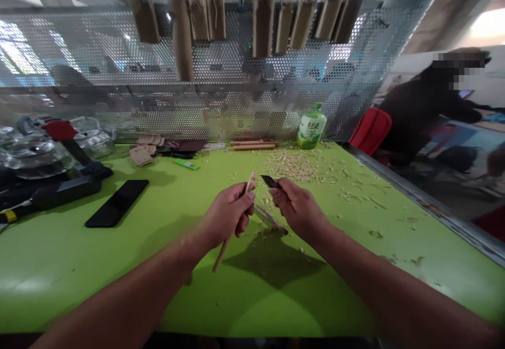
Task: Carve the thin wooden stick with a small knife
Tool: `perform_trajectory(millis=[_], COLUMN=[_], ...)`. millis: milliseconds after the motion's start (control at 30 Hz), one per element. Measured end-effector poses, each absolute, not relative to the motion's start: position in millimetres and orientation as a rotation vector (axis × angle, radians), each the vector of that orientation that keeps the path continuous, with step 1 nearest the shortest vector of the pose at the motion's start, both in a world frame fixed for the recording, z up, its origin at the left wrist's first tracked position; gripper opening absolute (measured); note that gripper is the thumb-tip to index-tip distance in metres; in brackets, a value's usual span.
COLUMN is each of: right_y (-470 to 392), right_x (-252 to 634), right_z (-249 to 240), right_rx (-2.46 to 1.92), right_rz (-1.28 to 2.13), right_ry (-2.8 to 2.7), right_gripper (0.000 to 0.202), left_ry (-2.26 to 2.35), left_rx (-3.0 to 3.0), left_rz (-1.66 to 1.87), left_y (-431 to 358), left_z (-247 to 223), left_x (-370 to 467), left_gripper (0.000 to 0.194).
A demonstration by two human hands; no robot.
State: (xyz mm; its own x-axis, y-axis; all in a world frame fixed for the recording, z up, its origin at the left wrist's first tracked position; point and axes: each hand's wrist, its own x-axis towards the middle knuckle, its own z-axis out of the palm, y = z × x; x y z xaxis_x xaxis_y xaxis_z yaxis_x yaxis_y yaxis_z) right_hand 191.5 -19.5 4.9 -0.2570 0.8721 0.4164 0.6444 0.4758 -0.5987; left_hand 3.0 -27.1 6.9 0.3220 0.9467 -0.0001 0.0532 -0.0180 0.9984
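My left hand (232, 209) is wrapped round a slim wooden stick (221, 254). The stick's pale, whittled tip (251, 181) pokes up above the thumb, and its lower end slants down toward me. In my right hand (296, 204) is a carving knife with a short dark blade (269, 181), pointing left at the stick's tip; a small gap parts the two. Its handle is hidden in my fingers. Between the hands, a narrow metal tool (272, 220) lies on the green table (165, 265), its left end partly hidden behind my left hand.
Wood shavings (295, 165) litter the table's middle and right. A green drink bottle (311, 127) stands at the back, beside wooden strips (254, 145). At left lie a black phone (117, 203), a red-and-black tool (65, 133) and glass teapots (35, 152). A person (422, 107) sits beyond the right edge.
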Motion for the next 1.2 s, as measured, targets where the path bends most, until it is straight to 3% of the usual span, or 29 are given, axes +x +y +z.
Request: perform_trajectory(millis=[300,1200], right_y=[-22.5,-22.1], right_x=[191.3,191.9], right_z=[6.7,6.3], right_rx=[-1.382,-1.433], right_rz=[0.199,0.129], right_ry=[-2.082,-2.128], right_gripper=[0.035,0.039], left_ry=[1.021,1.034], left_rx=[1.436,1.442], left_rz=[0.87,0.832], left_y=[-33.4,-33.5], left_z=[11.7,15.6], left_x=[4.9,2.6], left_gripper=[0.027,0.026])
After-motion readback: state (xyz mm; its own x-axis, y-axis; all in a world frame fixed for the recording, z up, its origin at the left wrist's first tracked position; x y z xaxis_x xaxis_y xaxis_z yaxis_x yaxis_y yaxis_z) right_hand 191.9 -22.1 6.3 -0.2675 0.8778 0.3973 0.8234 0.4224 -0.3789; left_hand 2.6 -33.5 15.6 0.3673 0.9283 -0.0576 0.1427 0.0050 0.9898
